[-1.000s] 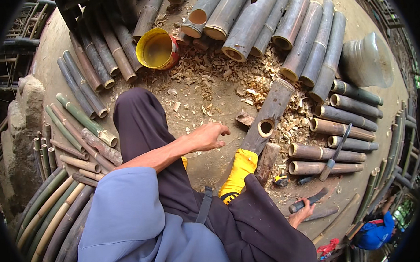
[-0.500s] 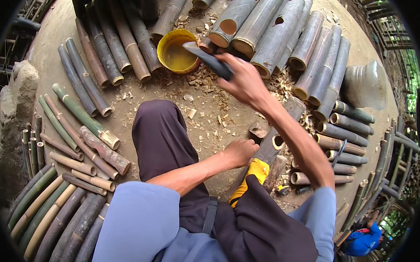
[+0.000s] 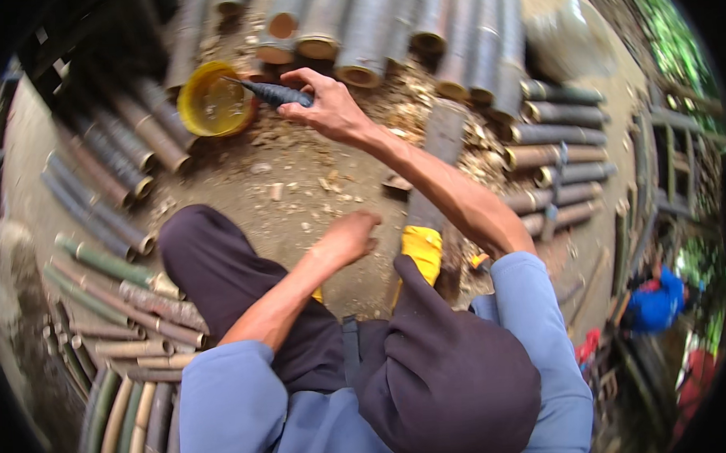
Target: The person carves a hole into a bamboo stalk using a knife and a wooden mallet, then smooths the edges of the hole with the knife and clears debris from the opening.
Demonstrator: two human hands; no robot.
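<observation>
My right hand [image 3: 325, 103] grips the dark wrapped handle of a knife [image 3: 280, 93]. Its narrow-looking blade reaches left over the yellow bucket [image 3: 188, 113], which holds murky liquid. Between my knees, my left hand [image 3: 350, 237] hangs in the air with its fingers curled and nothing visible in them. It is apart from the dark bamboo tube [image 3: 443, 135] to its right. My yellow-covered foot [image 3: 422, 251] rests at the near end of that tube, and my right forearm crosses above it, hiding part of it.
Large bamboo tubes [image 3: 367, 40] lie in a row at the back, shorter ones [image 3: 557, 135] at the right. Thinner poles [image 3: 105, 262] are laid out on the left. Wood chips [image 3: 389, 92] litter the ground. A person in blue [image 3: 656, 303] is at the far right.
My left hand has come off the bamboo tube and drawn back. The knife has turned so its blade points over the bucket. The whole view has swung to the right.
</observation>
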